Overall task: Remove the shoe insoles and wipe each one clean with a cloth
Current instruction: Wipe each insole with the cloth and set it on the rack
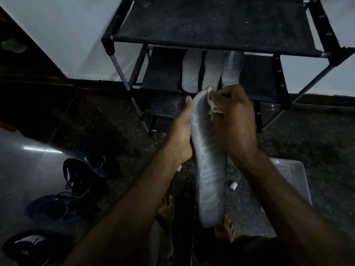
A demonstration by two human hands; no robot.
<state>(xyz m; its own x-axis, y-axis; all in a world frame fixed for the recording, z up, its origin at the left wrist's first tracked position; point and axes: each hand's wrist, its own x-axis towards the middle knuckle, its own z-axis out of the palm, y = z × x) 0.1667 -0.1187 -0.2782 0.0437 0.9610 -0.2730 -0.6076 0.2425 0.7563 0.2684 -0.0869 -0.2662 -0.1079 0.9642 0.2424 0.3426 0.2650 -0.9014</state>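
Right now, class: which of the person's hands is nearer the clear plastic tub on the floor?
Right. The right hand wipes the insole above the tub; the left hand is farther away across the insole.

The room is dim. A black shoe rack (211,24) with fabric shelves and grey metal legs stands against a pale wall (73,35). Below the rack, the floor (86,116) is dark speckled stone. To the left of the rack the floor becomes glossy and reflects a thin line of light (42,150). Far left of the rack is a dark wooden panel (23,60).
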